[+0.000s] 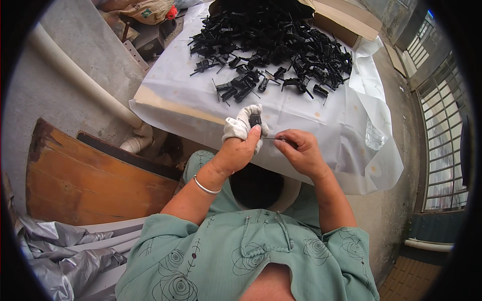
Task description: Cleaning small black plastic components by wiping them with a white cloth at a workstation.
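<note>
Over the near edge of the table, my left hand [242, 143] is closed around a small black plastic part [255, 120]. A white cloth glove [235, 128] covers its fingers, while the thumb is bare and presses on the part. My right hand [305, 153] is bare and grips a thin metal tool [270, 138], which looks like a slim screwdriver. The tool's shaft points left, toward the part; whether its tip touches is too small to make out. Several loose black parts [243, 85] lie just beyond my hands.
A large heap of black plastic parts [271, 40] with thin prongs covers the far table, beside a cardboard box [346, 22]. White plastic sheeting [301, 118] drapes the table. Below my hands stands a dark-bottomed round container [290, 195]. A brown wooden board [95, 175] leans at left.
</note>
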Demonstrator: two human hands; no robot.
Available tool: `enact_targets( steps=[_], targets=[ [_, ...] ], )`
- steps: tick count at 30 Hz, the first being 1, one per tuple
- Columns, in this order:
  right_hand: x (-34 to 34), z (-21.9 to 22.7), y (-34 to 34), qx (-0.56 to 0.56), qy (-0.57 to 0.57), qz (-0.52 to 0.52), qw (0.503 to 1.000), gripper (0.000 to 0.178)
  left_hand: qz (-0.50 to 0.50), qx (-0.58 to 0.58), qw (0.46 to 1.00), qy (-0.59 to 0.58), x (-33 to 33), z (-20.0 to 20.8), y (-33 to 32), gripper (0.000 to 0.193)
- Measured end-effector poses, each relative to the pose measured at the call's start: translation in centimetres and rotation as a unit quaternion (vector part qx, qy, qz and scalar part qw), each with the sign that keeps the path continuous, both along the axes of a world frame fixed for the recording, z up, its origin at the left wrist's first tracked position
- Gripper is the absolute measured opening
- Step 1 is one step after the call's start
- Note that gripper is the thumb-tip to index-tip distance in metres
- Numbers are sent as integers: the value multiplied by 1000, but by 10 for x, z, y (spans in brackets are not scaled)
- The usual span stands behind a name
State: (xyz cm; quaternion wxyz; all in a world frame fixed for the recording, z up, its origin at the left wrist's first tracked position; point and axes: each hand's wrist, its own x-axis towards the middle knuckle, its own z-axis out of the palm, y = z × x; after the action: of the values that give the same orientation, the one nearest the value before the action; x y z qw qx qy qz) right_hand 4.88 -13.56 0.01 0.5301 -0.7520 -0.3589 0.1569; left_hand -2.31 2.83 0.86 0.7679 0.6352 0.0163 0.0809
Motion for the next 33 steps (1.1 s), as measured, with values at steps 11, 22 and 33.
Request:
enact_targets(
  steps=[11,22,33],
  targets=[
    [-8,15,15,115,58,-34,991,16,-75,93,993,16,-5,8,-2,28],
    [-8,-10,15,46,71,1,996,27,-4,307,949,-66,-2,-3,-10,24],
    [57,-11,61,-113,-288,-131,942,22,-137,378,914,-43,-15,-7,11,43]
  ],
)
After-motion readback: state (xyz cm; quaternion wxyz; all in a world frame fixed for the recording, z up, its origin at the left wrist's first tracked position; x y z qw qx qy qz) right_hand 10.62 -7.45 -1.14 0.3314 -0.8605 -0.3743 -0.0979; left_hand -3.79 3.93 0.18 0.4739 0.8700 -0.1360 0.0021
